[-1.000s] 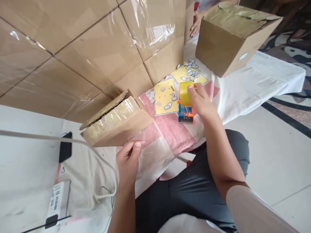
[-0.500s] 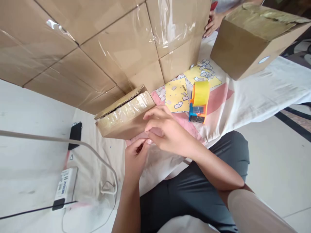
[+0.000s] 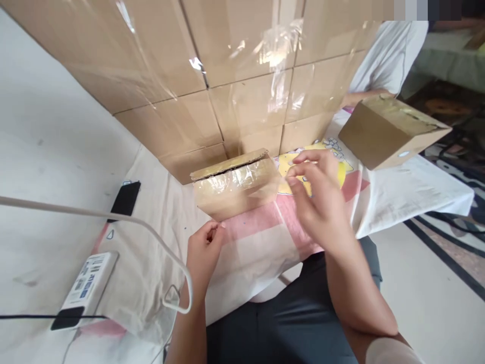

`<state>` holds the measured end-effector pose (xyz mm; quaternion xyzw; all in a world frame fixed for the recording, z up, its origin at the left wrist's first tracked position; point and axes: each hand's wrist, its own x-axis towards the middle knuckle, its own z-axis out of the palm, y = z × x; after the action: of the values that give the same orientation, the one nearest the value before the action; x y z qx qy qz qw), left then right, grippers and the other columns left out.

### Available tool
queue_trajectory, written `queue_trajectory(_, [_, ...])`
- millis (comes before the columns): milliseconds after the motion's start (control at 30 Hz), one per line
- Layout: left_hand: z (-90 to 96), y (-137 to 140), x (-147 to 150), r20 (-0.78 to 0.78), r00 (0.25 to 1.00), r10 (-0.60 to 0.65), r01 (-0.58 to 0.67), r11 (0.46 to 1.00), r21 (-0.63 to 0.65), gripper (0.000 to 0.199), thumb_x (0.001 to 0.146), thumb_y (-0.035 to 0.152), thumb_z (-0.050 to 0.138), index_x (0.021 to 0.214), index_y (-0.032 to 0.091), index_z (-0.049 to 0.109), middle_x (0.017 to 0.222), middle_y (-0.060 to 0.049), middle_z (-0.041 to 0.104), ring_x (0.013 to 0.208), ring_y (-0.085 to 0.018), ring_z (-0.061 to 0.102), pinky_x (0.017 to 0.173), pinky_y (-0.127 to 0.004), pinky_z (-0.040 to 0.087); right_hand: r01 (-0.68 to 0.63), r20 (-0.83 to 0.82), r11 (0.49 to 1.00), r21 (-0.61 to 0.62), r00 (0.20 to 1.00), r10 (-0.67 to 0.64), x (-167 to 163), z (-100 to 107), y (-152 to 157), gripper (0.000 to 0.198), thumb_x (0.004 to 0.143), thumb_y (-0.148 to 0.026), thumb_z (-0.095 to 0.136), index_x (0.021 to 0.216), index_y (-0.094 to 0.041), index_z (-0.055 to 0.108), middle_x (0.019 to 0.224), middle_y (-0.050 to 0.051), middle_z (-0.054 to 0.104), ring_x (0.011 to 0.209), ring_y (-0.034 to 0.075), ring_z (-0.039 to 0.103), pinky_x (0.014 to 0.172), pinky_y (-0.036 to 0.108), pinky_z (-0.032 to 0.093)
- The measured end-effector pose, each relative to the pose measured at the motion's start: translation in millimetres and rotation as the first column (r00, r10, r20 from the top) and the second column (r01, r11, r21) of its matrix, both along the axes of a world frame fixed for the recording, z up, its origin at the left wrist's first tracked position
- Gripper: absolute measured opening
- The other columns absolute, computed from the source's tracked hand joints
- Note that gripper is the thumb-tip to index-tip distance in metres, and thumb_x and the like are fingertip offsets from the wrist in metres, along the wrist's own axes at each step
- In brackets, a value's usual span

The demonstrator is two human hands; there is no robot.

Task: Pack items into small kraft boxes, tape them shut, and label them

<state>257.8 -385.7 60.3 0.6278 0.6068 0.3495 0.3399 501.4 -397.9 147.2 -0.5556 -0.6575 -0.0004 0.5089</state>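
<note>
My left hand (image 3: 205,248) is low at the near left corner of a small cardboard box (image 3: 237,194), its thumb and fingers pinched together. Whatever the pinch holds, if anything, is too small to make out. My right hand (image 3: 322,202) hovers beyond the box's right end, thumb and forefinger tips together; I cannot make out anything between them. The box lies on the cloth with shiny clear tape along its upper face and a dark gap under its top edge. Behind my right hand, a strip of yellow (image 3: 342,174) shows from the mostly hidden tape dispenser.
A tall wall of taped cartons (image 3: 250,106) stands behind the box. Another cardboard box (image 3: 379,134) sits at right, near a person in a white top (image 3: 397,55). At left lie a power strip (image 3: 85,288), a black device (image 3: 127,199) and a pale cable (image 3: 151,237).
My hands have parted: the right moved right and up, away from the left, and now covers most of the tape dispenser. My view has shifted, showing more of the other person's top.
</note>
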Motion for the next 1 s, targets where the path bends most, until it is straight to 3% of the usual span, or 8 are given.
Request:
queue_trajectory(133, [11.7,11,1,0.041,0.981,0.19,-0.187,0.863,0.47,0.024,0.099,0.036,0.055,0.101,0.021,0.073,0.083,-0.002,0.07,0.075,-0.017,0.062,0.07,-0.029,0.046,-0.15,0.036,0.984,-0.101,0.987,0.154,16,37,7,0.018,0.101,-0.037,0.055,0.089,-0.026,0.06,0.117,0.01,0.058,0.126,0.031,0.055,0.111,0.054,0.044])
queue_trajectory(233, [29.2,37,5,-0.088,0.985,0.146,-0.044,0.719,0.694,0.037,0.096,0.034,0.06,0.13,0.02,0.065,0.12,-0.011,0.075,0.119,-0.03,0.065,0.104,-0.045,0.044,-0.31,0.042,0.917,-0.252,0.943,0.331,8,55,29,0.02,0.1,-0.037,0.057,0.086,-0.024,0.062,0.116,0.009,0.061,0.123,0.028,0.057,0.111,0.05,0.045])
queue_trajectory(367, [27.3,72,5,-0.185,0.982,0.034,0.095,0.759,0.644,0.076,0.098,0.034,0.059,0.162,0.013,0.026,0.126,-0.017,0.075,0.146,-0.037,0.049,0.12,-0.062,0.021,-0.468,-0.001,0.772,-0.431,0.856,0.518,-18,56,78,0.016,0.094,-0.032,0.058,0.083,-0.022,0.064,0.117,0.007,0.063,0.114,0.024,0.059,0.107,0.044,0.046])
queue_trajectory(500, [2.9,84,2,-0.106,0.994,0.004,0.067,0.746,0.663,0.073,0.102,0.033,0.047,0.165,0.013,0.017,0.122,-0.015,0.077,0.152,-0.033,0.045,0.121,-0.06,0.019,-0.379,0.086,0.739,-0.557,0.858,0.506,-46,39,125,0.009,0.088,-0.027,0.061,0.084,-0.02,0.065,0.128,0.009,0.059,0.126,0.028,0.05,0.113,0.049,0.037])
queue_trajectory(633, [-8.9,81,2,-0.108,0.994,0.036,0.05,0.714,0.699,0.062,0.103,0.036,0.044,0.16,0.015,0.033,0.127,-0.014,0.076,0.149,-0.031,0.049,0.122,-0.057,0.022,-0.244,0.209,0.735,-0.632,0.86,0.465,-59,23,147,0.004,0.085,-0.019,0.06,0.081,-0.019,0.061,0.13,0.01,0.056,0.13,0.032,0.044,0.113,0.054,0.033])
queue_trajectory(800, [-9.6,82,-2,-0.194,0.98,0.037,0.129,0.625,0.77,0.032,0.096,0.032,0.059,0.126,0.027,0.07,0.131,-0.009,0.075,0.154,-0.037,0.04,0.12,-0.058,0.023,-0.292,0.188,0.704,-0.648,0.834,0.519,-64,10,156,0.003,0.089,-0.02,0.056,0.086,-0.021,0.057,0.125,0.01,0.056,0.124,0.029,0.049,0.11,0.05,0.038])
queue_trajectory(900, [-11.2,84,-5,-0.233,0.972,0.044,0.17,0.556,0.813,0.02,0.092,0.029,0.065,0.11,0.031,0.076,0.136,-0.002,0.073,0.154,-0.037,0.04,0.116,-0.057,0.025,-0.215,0.248,0.752,-0.624,0.858,0.451,-65,5,157,0.005,0.091,-0.025,0.058,0.09,-0.02,0.059,0.132,0.013,0.054,0.128,0.033,0.048,0.112,0.057,0.036])
queue_trajectory(1000, [-14.0,84,-5,-0.233,0.968,0.096,0.162,0.469,0.868,0.023,0.089,0.027,0.069,0.111,0.032,0.076,0.127,0.001,0.077,0.148,-0.035,0.047,0.107,-0.052,0.031,0.004,0.351,0.929,-0.37,0.927,0.135,-49,4,148,0.016,0.089,-0.031,0.064,0.102,-0.021,0.062,0.14,0.016,0.05,0.134,0.039,0.044,0.113,0.068,0.031])
